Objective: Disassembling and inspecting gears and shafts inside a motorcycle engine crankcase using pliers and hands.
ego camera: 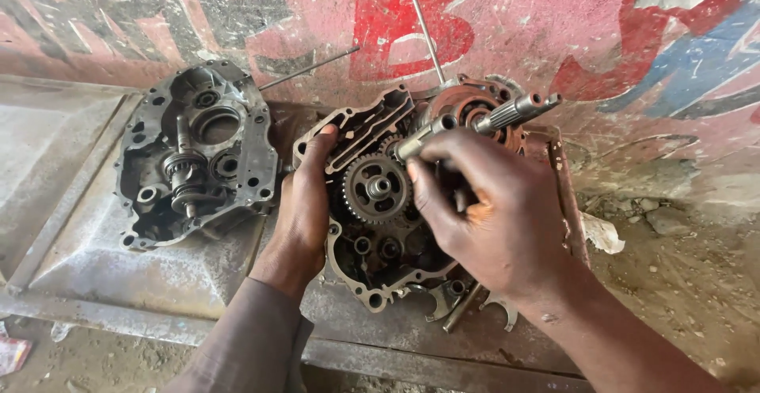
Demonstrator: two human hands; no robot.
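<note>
right hand (pixel 491 219) hides crankcase (pixel 372 235) right half

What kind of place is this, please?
Probably a roadside engine repair spot, outdoors: two opened crankcase halves lie on a greasy metal tray, set on dirt ground against a painted wall. The right hand holds a splined shaft.

The left hand (pixel 305 203) steadies an open engine case (pixel 372 203) while the right hand (pixel 483 211) grips a splined shaft (pixel 483 120).

I counted two crankcase halves (pixel 198 151) (pixel 372 203), one splined shaft (pixel 483 120), two thin rods (pixel 309 68) (pixel 422 25) and one large gear (pixel 377 188).
</note>
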